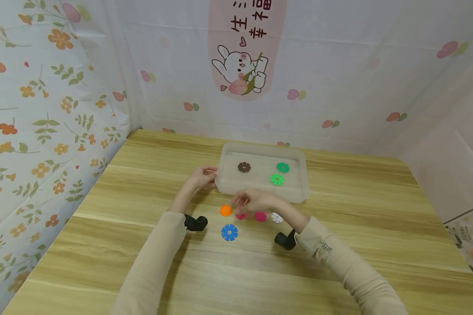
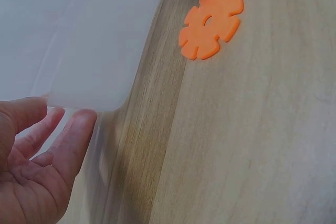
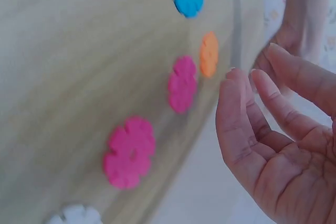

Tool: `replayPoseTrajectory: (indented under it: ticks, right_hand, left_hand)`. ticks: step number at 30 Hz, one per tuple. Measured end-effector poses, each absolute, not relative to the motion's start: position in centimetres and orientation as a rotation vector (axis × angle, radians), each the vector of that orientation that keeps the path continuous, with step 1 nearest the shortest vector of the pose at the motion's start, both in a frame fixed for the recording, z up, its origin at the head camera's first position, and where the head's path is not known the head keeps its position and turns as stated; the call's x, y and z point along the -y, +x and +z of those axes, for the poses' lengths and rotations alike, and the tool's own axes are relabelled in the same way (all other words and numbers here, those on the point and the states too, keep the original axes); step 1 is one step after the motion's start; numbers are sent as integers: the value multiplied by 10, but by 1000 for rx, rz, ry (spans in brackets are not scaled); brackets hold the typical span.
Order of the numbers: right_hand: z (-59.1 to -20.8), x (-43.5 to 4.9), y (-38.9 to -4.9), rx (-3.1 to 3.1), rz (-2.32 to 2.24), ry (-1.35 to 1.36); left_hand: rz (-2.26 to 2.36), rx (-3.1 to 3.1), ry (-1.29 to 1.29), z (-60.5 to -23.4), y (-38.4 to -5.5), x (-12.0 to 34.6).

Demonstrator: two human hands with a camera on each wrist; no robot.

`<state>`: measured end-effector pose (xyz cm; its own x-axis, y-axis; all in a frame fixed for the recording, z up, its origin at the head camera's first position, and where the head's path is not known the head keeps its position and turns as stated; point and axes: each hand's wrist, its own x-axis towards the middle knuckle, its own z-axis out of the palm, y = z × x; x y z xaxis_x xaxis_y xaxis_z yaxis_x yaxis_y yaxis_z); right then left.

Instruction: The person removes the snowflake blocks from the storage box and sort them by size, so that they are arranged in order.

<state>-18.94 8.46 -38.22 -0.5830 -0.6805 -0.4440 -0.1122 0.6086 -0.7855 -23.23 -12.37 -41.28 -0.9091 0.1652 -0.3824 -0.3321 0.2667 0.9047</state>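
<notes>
A translucent plastic tray (image 1: 305, 183) stands toward the back of the table. My left hand (image 1: 202, 177) grips its left end, thumb at the rim and fingers against the outside, as the left wrist view shows. Just in front of the tray, my right hand (image 1: 255, 200) hovers over flower-shaped notched discs with loosely bent fingers and nothing in them. Beneath and beside it lie an orange disc (image 1: 226, 210), a pink disc (image 3: 182, 84), another pink disc (image 1: 260, 217) and a white disc (image 1: 277, 218). A blue disc (image 1: 229, 232) is nearer me.
Inside the tray lie a brown disc (image 1: 244, 167), a dark green disc (image 1: 283, 167) and a bright green disc (image 1: 277, 179). A printed cloth (image 1: 319, 78) hangs behind the wooden table (image 1: 358, 227). Black wrist mounts (image 1: 285, 240) jut inward from both sleeves.
</notes>
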Motion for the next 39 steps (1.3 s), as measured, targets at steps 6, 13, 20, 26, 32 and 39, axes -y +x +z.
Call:
replayPoseTrajectory:
  ticks: [6, 13, 20, 26, 32, 39]
  right_hand:
    - [-373, -92, -202, -2134, -952, -574]
    - [-369, -96, -214, -2208, -978, -515]
    - [-364, -100, -226, -2222, -1022, -455]
    - [-367, -101, -239, -2251, -1035, -393]
    - [-372, -100, -250, -2230, -1099, -267]
    - [-376, -102, -259, -2235, -1105, -201]
  left_hand:
    - [1660, -2128, -160, -390, -221, 121]
    - [1670, -2142, -167, -413, -234, 123]
    - [1688, -2145, -169, -417, -235, 124]
    - [1696, -2131, -187, -418, -236, 125]
    - [1720, -2094, -200, -419, -236, 126]
    - [1739, -2079, -201, -423, -238, 124]
